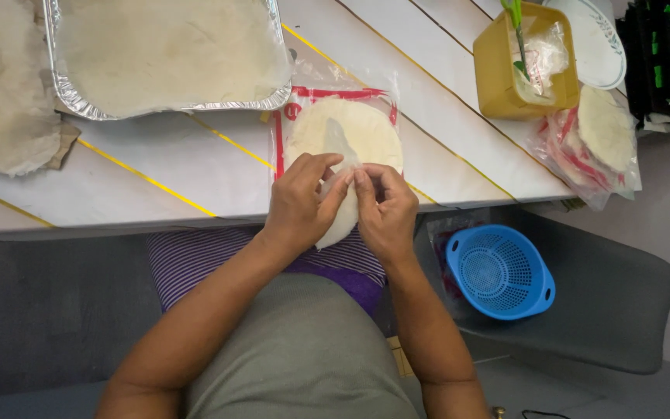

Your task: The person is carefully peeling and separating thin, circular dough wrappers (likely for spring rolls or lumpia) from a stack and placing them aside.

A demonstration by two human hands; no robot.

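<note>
Head view, looking down. Left hand (302, 203) and right hand (384, 208) meet at the near edge of the counter (157, 167); both grips pinched together on a thin, pale round wrapper sheet (340, 223) that hangs just past that edge, over the lap. Fingertips of both hands nip the same upper rim of the sheet, close beside each other.

Just behind the hands lies an open clear packet with red print (335, 105), a stack of round wrappers (358, 132) on it, touching the sheet being held.

Risk, as I judge it: sheet looks very thin and soft; pulling the two pinches apart too fast could tear it, or drag a second sheet off the stack along with it. It also hangs off the counter edge, so a slipped pinch could drop it onto the lap.

Containers: foil tray (63, 93) at far left, filled with a pale flat mass, dough or filling, cannot tell. Yellow tub (498, 81) at far right holds a clear bag and a green-handled tool. Second packet of wrappers (595, 143) at the right corner. Blue colander (499, 271) below the counter, looks empty. White plate (602, 54) behind the tub.
</note>
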